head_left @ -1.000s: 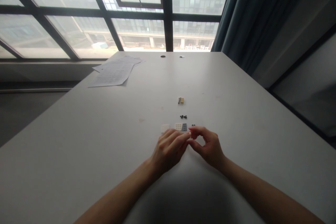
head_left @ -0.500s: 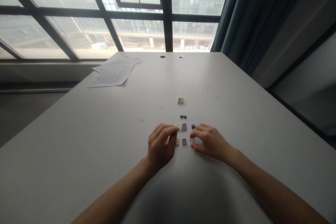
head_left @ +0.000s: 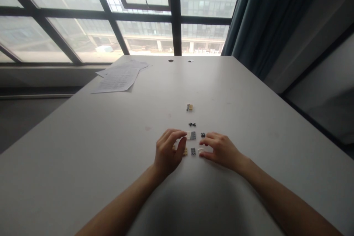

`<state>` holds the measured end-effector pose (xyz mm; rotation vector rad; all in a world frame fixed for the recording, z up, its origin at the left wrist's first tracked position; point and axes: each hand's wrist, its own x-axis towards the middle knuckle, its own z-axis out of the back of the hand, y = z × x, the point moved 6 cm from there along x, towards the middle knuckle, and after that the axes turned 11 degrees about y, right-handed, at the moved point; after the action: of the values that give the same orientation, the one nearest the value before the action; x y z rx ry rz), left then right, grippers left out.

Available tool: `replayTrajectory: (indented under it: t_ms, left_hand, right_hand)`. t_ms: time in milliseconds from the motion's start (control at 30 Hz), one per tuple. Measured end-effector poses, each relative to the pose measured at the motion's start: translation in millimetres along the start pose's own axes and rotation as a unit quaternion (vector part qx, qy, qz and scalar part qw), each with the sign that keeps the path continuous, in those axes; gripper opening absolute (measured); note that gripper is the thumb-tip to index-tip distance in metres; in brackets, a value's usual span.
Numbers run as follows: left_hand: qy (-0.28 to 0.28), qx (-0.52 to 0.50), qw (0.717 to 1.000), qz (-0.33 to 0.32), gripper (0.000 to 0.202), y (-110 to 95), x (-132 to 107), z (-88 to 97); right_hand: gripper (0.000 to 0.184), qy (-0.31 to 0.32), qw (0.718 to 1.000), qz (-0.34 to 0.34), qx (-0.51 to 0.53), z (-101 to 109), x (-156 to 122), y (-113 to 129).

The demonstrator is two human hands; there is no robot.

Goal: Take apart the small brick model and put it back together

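My left hand (head_left: 169,152) hovers at the left of a small group of toy building bricks, thumb and index finger apart with nothing seen between them. It partly covers tan bricks (head_left: 185,152) and the white wedge plate (head_left: 188,135). Against that plate lies a grey wedge plate (head_left: 193,135). A grey brick (head_left: 193,151) sits between the two hands. My right hand (head_left: 219,149) is open on the other side, its thumb tip beside a small white piece (head_left: 201,150). Just beyond its fingers is a black brick (head_left: 202,135).
Farther up the white table (head_left: 132,188) lie small black pieces (head_left: 192,124) and a grey-and-yellow pair of bricks (head_left: 189,107). Printed papers (head_left: 118,77) rest at the far left. Windows and a dark curtain (head_left: 249,22) stand beyond.
My left thumb and index finger have parted from a pinch. My right fingers have spread away from the small white piece, which now lies on the table.
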<state>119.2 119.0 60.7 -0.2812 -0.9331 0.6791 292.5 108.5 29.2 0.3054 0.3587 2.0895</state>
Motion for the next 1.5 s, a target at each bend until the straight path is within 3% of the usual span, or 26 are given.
replayTrajectory:
  t_ms: [100,200,267,400,533,633,867,1100,1267,1400,1500]
  left_hand:
    - [0.031,0.039,0.996,0.073,0.008,17.3,16.1,-3.5]
    - [0.108,0.08,0.974,0.182,0.019,43.4,42.0,-14.6]
    - [0.167,0.124,0.949,0.238,0.033,59.9,60.3,-25.7]
    - [0.267,0.193,0.901,0.284,0.062,84.0,89.6,-54.9]
    - [0.27,0.233,0.867,0.348,0.072,102.8,104.0,-77.5]
    - [0.26,0.242,0.857,0.374,0.071,110.1,109.1,-91.1]
    - [0.255,0.248,0.85,0.388,0.043,114.3,113.0,-101.4]
    - [0.254,0.231,0.879,0.33,0.029,102.7,108.5,-90.1]
    - [0.245,0.197,0.913,0.258,0.024,58.7,81.1,-65.1]
    - [0.177,0.12,0.974,0.08,0.016,4.0,47.4,-38.3]
    - [0.143,0.123,0.982,-0.026,0.014,-21.4,20.6,-24.2]
  right_hand:
    - [0.008,-0.11,0.993,-0.007,0.042,9.6,-3.6,-10.1]
    - [0.009,-0.193,0.978,-0.017,0.078,11.5,-7.6,-20.4]
    - [0.011,-0.217,0.971,-0.028,0.092,8.6,-8.8,-25.6]
    - [0.011,-0.225,0.967,-0.046,0.107,2.4,-8.4,-32.2]
    - [0.014,-0.234,0.964,-0.063,0.113,2.3,-7.8,-35.0]
    - [0.016,-0.228,0.965,-0.066,0.114,3.1,-7.0,-33.6]
    - [0.018,-0.214,0.966,-0.08,0.119,2.3,-7.3,-34.1]
    - [0.018,-0.224,0.963,-0.08,0.129,3.7,-6.6,-34.0]
    - [0.019,-0.239,0.954,-0.093,0.154,3.1,-9.4,-39.2]
    - [0.025,-0.253,0.913,-0.111,0.301,0.6,-11.8,-36.5]
    - [0.027,-0.202,0.868,-0.076,0.448,-7.6,-6.9,-15.7]
